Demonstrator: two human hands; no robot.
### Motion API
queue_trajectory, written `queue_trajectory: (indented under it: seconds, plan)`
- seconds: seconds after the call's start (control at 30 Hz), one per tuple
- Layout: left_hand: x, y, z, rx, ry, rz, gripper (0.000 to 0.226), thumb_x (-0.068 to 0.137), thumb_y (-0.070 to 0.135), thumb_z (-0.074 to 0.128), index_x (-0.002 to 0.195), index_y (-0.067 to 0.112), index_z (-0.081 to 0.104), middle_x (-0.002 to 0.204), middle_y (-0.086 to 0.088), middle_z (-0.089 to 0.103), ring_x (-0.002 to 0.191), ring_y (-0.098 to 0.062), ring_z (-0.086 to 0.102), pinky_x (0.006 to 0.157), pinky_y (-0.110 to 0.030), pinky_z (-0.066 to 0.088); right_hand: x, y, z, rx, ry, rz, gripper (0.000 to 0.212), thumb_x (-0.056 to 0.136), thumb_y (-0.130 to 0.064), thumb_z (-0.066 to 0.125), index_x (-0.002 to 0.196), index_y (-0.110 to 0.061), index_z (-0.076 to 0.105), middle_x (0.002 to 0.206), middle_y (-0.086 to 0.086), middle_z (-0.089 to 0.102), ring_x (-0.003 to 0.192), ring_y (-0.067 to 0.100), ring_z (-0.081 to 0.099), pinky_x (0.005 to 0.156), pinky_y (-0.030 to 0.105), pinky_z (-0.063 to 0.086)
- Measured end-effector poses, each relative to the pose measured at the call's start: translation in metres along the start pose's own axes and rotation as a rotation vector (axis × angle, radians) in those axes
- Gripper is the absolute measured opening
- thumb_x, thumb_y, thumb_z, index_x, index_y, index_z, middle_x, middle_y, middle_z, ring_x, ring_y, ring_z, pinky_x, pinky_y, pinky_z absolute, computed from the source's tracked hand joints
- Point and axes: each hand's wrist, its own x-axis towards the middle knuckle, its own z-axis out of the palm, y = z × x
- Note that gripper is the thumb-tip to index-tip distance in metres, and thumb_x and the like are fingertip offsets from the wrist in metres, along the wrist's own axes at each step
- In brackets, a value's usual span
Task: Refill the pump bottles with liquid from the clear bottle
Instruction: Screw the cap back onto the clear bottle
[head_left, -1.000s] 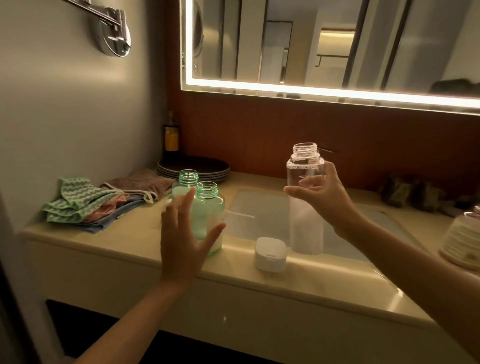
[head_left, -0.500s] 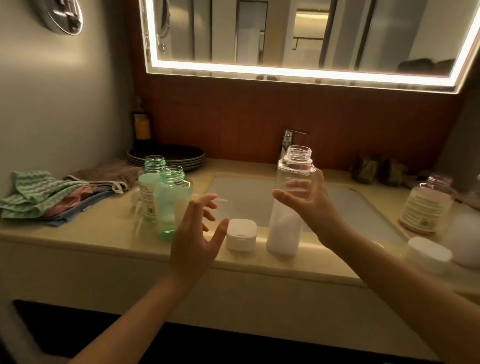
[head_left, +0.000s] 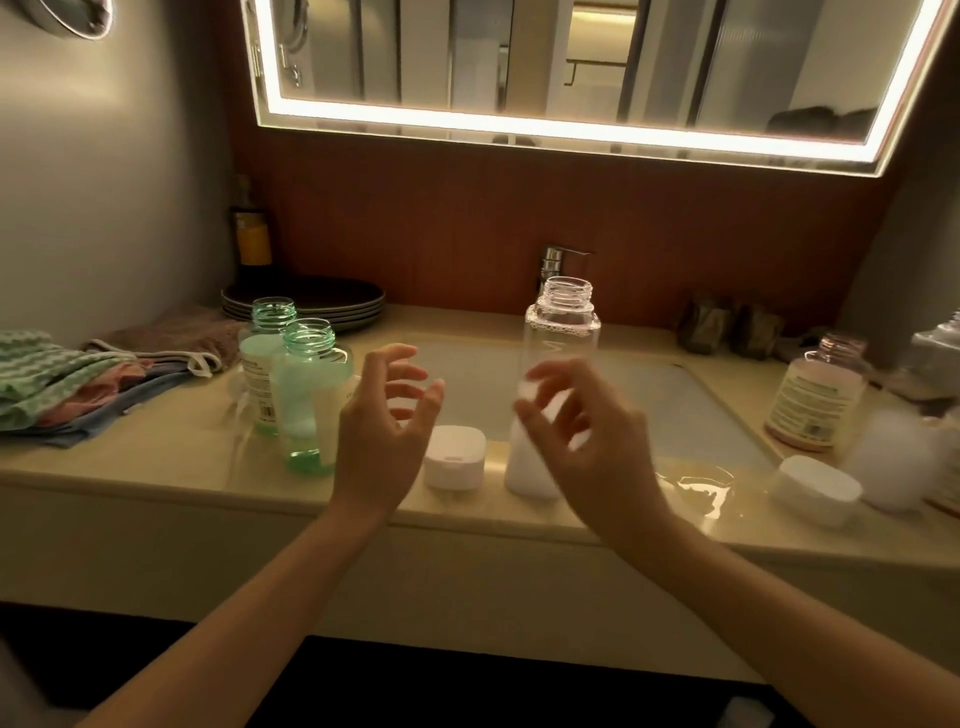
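A single head-worn camera looked forward and down, close over the front edge of the beige stone tabletop (head_left: 156, 467), facing the lit rectangular wall mirror (head_left: 571, 67).

Printed labels in view, none readable

The rear green bottle (head_left: 261, 364) carries a white label with a barcode, and the pink bottle (head_left: 815, 395) on the right carries a label with lines of print and a barcode; the lettering on both is too small and blurred to make out.

Both forearms are bare, without sleeves, and the hands (head_left: 382, 431) carry no rings or gloves.
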Motion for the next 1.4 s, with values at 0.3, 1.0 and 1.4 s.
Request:
queue_trajectory:
  seconds: [0.3, 1.0, 1.4]
  plan:
    - [-0.028, -0.021, -0.033, 0.059, -0.031, -0.143, 0.021, 0.087, 0.019, 0.061, 0.102, 0.028, 0.049, 0.082, 0.008, 0.061, 0.071, -0.015, 0.065, 0.062, -0.028, 0.052, 0.006, 0.006, 0.064, -0.373, -0.573, 0.249, 0.069, 0.084, -0.042, 0.06, 0.142, -0.026, 0.025, 0.139, 0.005, 0.044, 0.121, 0.027, 0.047, 0.097, 0.039, 0.042]
    - [-0.01, 0.004, -0.016, -0.073, -0.044, -0.046, 0.02, 0.086, 0.032, 0.058, 0.103, 0.024, 0.05, 0.088, 0.009, 0.061, 0.074, -0.007, 0.063, 0.059, -0.016, 0.052, 0.066, -0.052, -0.018, -0.159, -0.176, 0.144, 0.069, 0.066, -0.056, 0.07, 0.125, -0.028, 0.05, 0.11, -0.008, 0.05, 0.1, 0.013, 0.05, 0.077, 0.024, 0.045]
    - [0.027, 0.049, 0.066, -0.252, -0.367, -0.148, 0.087, 0.057, 0.056, 0.07, 0.13, 0.029, 0.032, 0.129, 0.005, 0.045, 0.116, -0.01, 0.047, 0.094, -0.03, 0.044, 0.12, -0.02, -0.07, -0.273, -0.237, 0.181, 0.065, 0.071, -0.048, 0.072, 0.126, -0.021, 0.051, 0.112, -0.007, 0.053, 0.099, 0.011, 0.05, 0.076, 0.018, 0.046]
